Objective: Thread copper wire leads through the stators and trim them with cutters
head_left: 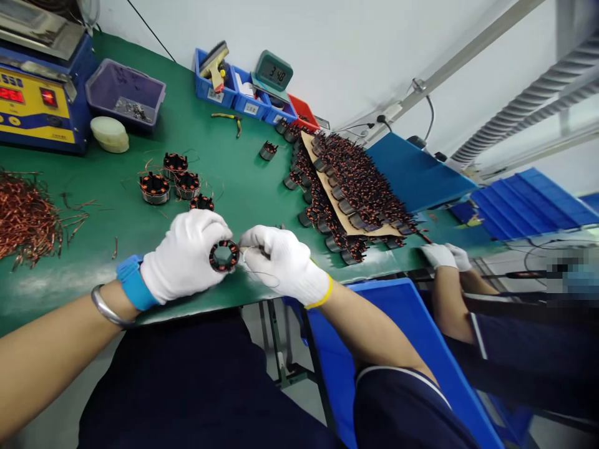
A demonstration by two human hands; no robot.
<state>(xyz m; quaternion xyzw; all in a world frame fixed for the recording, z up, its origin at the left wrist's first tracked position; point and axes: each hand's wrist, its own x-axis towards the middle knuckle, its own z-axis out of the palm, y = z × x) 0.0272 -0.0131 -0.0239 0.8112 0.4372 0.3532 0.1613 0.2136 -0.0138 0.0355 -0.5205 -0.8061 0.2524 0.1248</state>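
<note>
My gloved left hand point(189, 255) is closed round a motor stator point(224, 269), a dark ring with copper windings, its open end facing me just above the bench's front edge. Close against its right side, the gloved fingers of my right hand point(281, 255) are pinched together on a thin wire point(265, 275), which curves out below them. The wire's far end is hidden by the fingers. Just beyond my left hand, several wound stators point(155, 188) stand in a group with loose wire ends sticking out.
Many stators point(360, 174) crowd the right, partly on cardboard point(322, 178). Copper scraps point(28, 215) lie left, near a purple bin point(124, 81) and a blue-yellow machine point(37, 100). Pliers point(229, 118) lie before blue boxes point(215, 87). A co-worker's gloved hands point(442, 255) rest far right.
</note>
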